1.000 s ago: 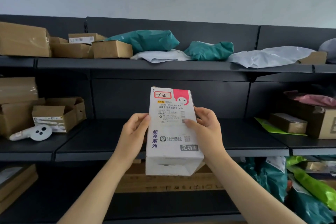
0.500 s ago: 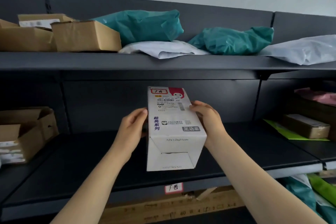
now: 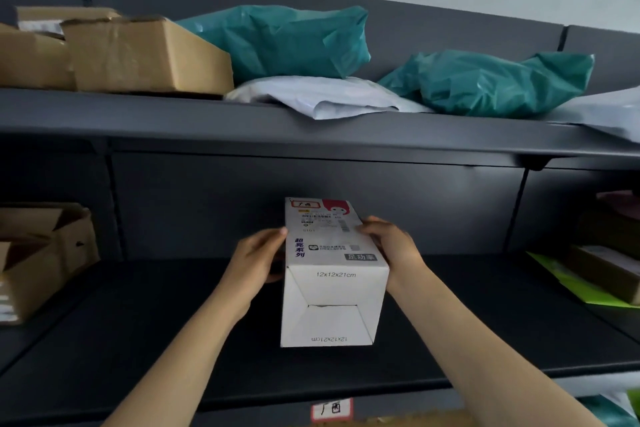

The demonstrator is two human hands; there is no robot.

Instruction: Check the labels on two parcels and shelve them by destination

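A white carton parcel with a shipping label, a red-framed destination tag and a pink figure on top lies lengthwise over the dark middle shelf. My left hand grips its left side and my right hand grips its right side. Whether its underside touches the shelf board is hidden. A small red-framed white tag sits on the shelf's front edge, just below the parcel. No second parcel is in my hands.
On the top shelf lie brown cartons, two teal bags and white mailers. Open cartons stand left on the middle shelf. A green mailer with a carton lies to the right.
The view has moved closer to the shelving. Both hands have carried the white parcel forward and down, from upright in front of me to lying flatter over the middle shelf.
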